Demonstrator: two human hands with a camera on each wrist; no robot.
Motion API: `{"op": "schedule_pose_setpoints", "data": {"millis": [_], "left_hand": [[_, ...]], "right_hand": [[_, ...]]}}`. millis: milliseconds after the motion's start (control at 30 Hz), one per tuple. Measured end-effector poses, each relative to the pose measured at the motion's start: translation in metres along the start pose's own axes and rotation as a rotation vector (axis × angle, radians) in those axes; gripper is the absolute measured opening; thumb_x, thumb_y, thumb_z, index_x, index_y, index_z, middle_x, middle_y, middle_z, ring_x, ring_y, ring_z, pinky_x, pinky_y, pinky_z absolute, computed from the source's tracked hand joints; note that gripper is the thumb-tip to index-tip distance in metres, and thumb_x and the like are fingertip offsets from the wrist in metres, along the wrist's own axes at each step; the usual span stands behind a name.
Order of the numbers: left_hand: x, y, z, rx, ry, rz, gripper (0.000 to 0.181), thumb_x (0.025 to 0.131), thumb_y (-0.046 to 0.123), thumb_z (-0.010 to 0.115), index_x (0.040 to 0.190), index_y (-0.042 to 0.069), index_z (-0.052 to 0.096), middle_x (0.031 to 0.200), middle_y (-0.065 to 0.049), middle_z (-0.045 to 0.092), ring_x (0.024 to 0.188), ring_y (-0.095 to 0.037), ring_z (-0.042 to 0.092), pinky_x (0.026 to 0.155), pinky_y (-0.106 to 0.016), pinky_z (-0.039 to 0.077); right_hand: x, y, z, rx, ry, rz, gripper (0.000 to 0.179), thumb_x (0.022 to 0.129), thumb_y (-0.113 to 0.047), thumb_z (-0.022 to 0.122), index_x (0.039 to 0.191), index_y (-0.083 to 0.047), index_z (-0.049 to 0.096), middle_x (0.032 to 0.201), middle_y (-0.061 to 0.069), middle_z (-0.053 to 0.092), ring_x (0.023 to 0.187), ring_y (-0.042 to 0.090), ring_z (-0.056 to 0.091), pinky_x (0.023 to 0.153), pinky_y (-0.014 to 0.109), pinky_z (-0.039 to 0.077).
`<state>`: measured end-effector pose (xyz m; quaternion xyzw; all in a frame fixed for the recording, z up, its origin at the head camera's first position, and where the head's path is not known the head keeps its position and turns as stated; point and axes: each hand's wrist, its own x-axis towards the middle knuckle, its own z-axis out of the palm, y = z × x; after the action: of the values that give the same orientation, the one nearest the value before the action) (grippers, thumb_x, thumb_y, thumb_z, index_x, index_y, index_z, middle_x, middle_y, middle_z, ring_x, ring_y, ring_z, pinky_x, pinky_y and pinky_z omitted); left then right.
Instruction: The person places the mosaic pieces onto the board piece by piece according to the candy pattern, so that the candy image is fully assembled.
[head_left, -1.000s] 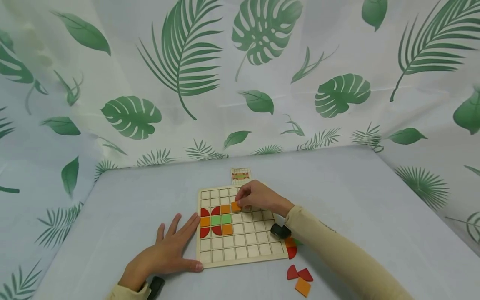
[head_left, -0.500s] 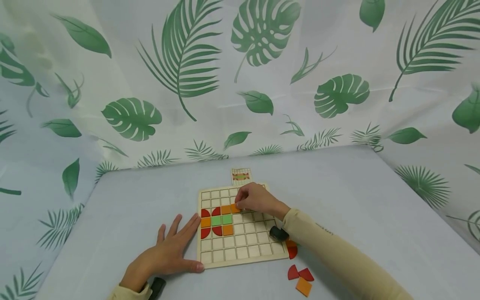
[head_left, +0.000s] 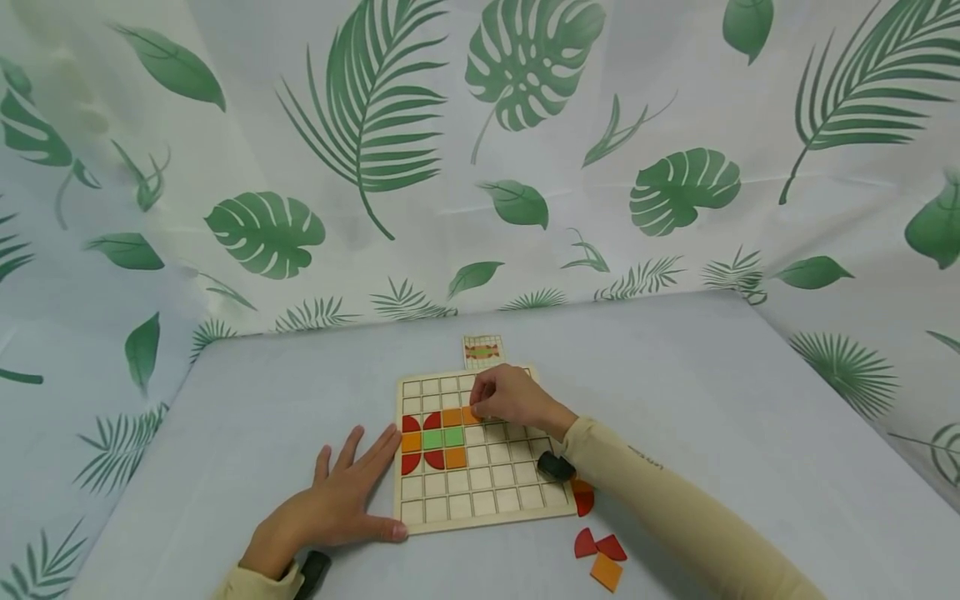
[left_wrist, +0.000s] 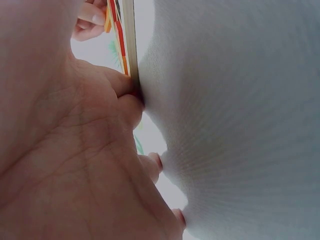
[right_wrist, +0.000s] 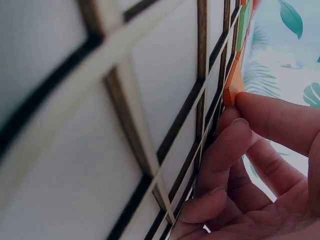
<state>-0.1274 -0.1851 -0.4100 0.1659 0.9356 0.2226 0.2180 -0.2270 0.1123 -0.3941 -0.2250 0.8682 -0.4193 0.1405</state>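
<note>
My right hand (head_left: 517, 396) pinches an orange square tile (right_wrist: 233, 82) between thumb and fingers, over the wooden grid board (head_left: 495, 504). In the right wrist view the tile leans at a tilt, with its near edge raised at the fingertips. To its left on the board lies another orange tile (head_left: 452, 417). Two green tiles (head_left: 443, 438), red quarter-round tiles (head_left: 410, 463) and further orange squares fill cells at the board's left. My left hand (head_left: 330, 504) rests on the table with fingers spread, its fingertips and thumb at the board's left edge.
A small pattern card (head_left: 482, 351) lies behind the board. Loose red pieces (head_left: 585, 543) and an orange square (head_left: 606, 572) lie on the table (head_left: 720, 417) at the front right. More pieces sit by the board's right edge, partly under the right forearm. A leaf-print cloth (head_left: 420, 208) hangs behind.
The orange tile in my right hand has come down a little, against the orange tile beside it. The right forearm has shifted slightly left. My left hand has stayed in place.
</note>
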Motion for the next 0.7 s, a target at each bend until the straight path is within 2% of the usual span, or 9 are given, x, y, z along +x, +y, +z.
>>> {"op": "schedule_pose_setpoints", "data": {"millis": [433, 600, 700], "left_hand": [[-0.002, 0.005, -0.001, -0.003, 0.005, -0.020, 0.131, 0.075, 0.065, 0.090, 0.173, 0.016, 0.020, 0.179, -0.004, 0.015, 0.162, -0.046, -0.007, 0.118, -0.077, -0.010], [-0.002, 0.003, -0.001, -0.009, 0.004, -0.004, 0.130, 0.076, 0.065, 0.090, 0.173, 0.015, 0.020, 0.179, -0.004, 0.015, 0.162, -0.047, -0.007, 0.118, -0.077, -0.011], [-0.003, 0.003, -0.002, -0.010, 0.002, 0.007, 0.129, 0.077, 0.066, 0.089, 0.173, 0.015, 0.019, 0.180, -0.004, 0.014, 0.162, -0.046, -0.008, 0.118, -0.077, -0.012]], "right_hand": [[0.005, -0.001, 0.001, -0.104, 0.007, -0.013, 0.010, 0.094, -0.004, 0.078, 0.087, -0.010, 0.074, 0.079, -0.005, 0.068, 0.075, 0.013, 0.060, 0.074, 0.034, 0.052], [0.002, 0.002, -0.004, -0.087, -0.023, -0.028, 0.003, 0.097, -0.009, 0.076, 0.094, -0.008, 0.075, 0.085, -0.004, 0.071, 0.078, 0.013, 0.061, 0.076, 0.034, 0.053], [-0.003, 0.005, -0.009, -0.060, -0.041, -0.040, 0.008, 0.102, -0.013, 0.072, 0.102, -0.006, 0.077, 0.091, -0.004, 0.073, 0.082, 0.013, 0.063, 0.078, 0.034, 0.054]]}}
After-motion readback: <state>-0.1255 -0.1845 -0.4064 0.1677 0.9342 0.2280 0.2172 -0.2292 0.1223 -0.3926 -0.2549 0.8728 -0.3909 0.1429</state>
